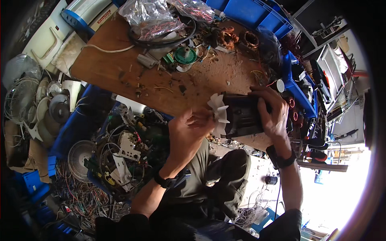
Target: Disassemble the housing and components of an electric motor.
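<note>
motor (241, 114) on bench (108, 64) edge | fan (218, 113) at its left | bags (150, 16) behind

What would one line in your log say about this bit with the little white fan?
left hand: pinching white plastic fan wheel | right hand: gripping black motor housing | place: over littered wooden workbench

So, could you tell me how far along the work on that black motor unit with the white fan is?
The black motor unit is already out of any casing, lying on the wooden bench. The right hand grips it while the left hand pinches the white fan. The fan still sits on the motor's end, so it is not off yet.
</note>
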Demonstrator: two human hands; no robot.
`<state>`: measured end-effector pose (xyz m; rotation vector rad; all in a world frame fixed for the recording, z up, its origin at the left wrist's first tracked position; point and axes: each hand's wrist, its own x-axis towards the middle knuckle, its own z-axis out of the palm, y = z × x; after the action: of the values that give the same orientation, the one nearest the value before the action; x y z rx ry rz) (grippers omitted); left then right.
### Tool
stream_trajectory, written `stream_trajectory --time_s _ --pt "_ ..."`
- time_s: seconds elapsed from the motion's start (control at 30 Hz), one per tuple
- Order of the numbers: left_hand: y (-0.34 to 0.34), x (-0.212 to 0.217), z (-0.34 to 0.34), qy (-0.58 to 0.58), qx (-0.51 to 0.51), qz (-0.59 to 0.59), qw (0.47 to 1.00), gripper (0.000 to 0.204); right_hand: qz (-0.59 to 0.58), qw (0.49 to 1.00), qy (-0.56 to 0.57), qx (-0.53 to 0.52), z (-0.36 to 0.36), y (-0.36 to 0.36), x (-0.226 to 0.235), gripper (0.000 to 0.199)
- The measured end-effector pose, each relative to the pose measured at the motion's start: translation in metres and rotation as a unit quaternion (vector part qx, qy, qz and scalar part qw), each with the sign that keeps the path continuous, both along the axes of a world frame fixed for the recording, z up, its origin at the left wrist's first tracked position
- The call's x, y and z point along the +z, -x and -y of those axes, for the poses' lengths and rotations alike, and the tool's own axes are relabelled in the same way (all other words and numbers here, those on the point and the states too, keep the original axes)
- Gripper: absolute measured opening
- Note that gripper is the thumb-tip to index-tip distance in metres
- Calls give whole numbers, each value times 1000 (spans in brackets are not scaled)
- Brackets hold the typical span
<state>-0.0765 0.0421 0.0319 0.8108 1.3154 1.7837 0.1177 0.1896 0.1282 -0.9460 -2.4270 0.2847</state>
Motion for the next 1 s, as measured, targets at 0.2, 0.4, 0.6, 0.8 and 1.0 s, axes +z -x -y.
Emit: stream_trajectory --time_s 0.2,0.4,0.6,0.8,1.0 --pt "9 11 3 -18 19 -54 998 20 -21 1000 -13 -18 1 2 -3 21" --pt "13 30 -6 -134 -5 -272 953 41 -51 998 -25 -33 1 0 -10 18" --pt "13 23 -9 -19 -98 -214 972 40 -71 996 -52 -31 -1 -2 -13 17" --pt "19 25 -10 -13 -87 -175 981 35 -93 994 -49 -35 -4 -5 -18 19" --pt "31 13 -7 -23 -107 -208 972 47 -70 997 -17 -38 -1 -8 -16 17"
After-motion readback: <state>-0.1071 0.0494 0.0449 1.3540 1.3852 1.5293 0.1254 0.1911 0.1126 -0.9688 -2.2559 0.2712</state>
